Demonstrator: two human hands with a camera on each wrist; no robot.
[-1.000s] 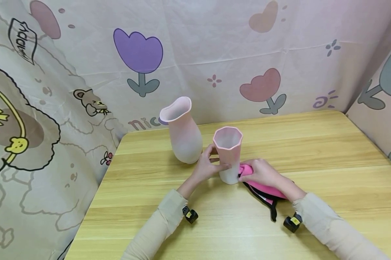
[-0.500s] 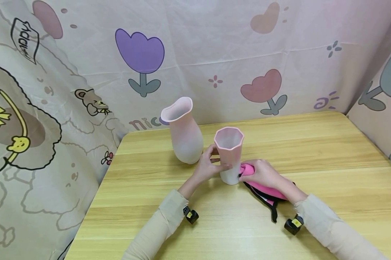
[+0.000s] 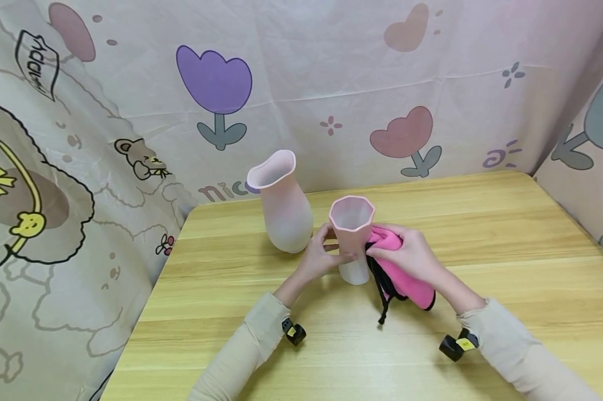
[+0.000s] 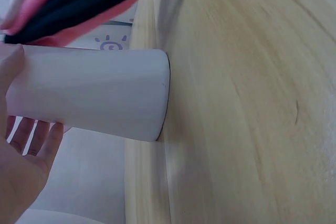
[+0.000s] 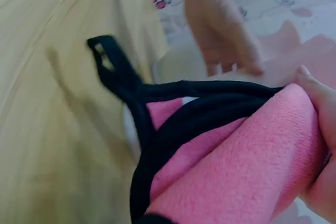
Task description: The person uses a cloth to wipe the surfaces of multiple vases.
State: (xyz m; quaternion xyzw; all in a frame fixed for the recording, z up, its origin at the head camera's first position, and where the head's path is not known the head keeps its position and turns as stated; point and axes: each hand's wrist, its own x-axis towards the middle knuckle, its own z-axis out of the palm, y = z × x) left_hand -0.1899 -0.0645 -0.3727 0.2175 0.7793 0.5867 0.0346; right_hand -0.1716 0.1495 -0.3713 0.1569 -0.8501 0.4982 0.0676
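A pink-and-white faceted vase (image 3: pixel 354 242) stands upright on the wooden table, its eight-sided mouth facing up. My left hand (image 3: pixel 319 255) grips its left side, with thumb in front and fingers round the back. In my right hand (image 3: pixel 414 255) is a bunched pink cloth (image 3: pixel 404 281) with black edging and a black hanging loop, pressed to the vase's upper right side. The left wrist view shows the vase's white lower part (image 4: pixel 105 87) with its base on the table. Folds of the cloth (image 5: pixel 236 166) fill much of the right wrist view and hide part of the vase.
A second vase (image 3: pixel 286 209), pink fading to white with a wavy mouth, stands just behind and left of my left hand. The wooden table (image 3: pixel 221 312) meets a printed fabric backdrop (image 3: pixel 306 83) at the back. Another fabric panel (image 3: pixel 66 223) hangs along the left.
My right hand has slid the cloth up the vase's right side, from near the base toward the rim, and the cloth's loop now hangs closer to the vase. My left hand stays put.
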